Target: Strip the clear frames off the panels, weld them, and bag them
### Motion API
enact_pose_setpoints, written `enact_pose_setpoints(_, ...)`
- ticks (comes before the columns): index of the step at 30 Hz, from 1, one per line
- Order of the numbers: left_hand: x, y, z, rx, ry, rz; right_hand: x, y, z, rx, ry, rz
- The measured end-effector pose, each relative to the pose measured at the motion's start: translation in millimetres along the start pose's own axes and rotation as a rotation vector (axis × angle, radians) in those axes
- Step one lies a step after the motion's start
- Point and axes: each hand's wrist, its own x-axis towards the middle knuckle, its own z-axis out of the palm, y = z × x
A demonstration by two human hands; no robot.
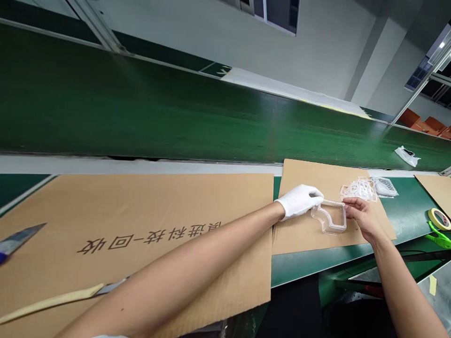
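Note:
My left hand, in a white glove, grips the left end of a clear plastic frame-shaped part that rests on a small cardboard sheet. My bare right hand pinches the right edge of the same part, fingers curled on it. Just behind the hands lies a pile of similar clear plastic parts.
A large cardboard sheet with printed characters covers the bench to the left, with a blade and a taped tool on it. A green conveyor belt runs behind, carrying a small bag. Tape roll and green scissors sit right.

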Motion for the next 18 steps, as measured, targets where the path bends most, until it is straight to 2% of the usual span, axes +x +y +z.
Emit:
enact_pose_setpoints(5, -2, 2, -0.7, 0.034, 0.013, 0.001, 3, 5, 3, 0.035, -0.004, 0.01)
enact_pose_setpoints(13, 2, 6, -0.9, 0.014, -0.057, -0.092, -2, 12, 2, 0.106, 0.013, -0.013)
enact_pose_setpoints(18, 5, 10, 1.7, 0.066, -0.068, -0.083, -7, 14, 2, 0.134, 0.011, -0.007)
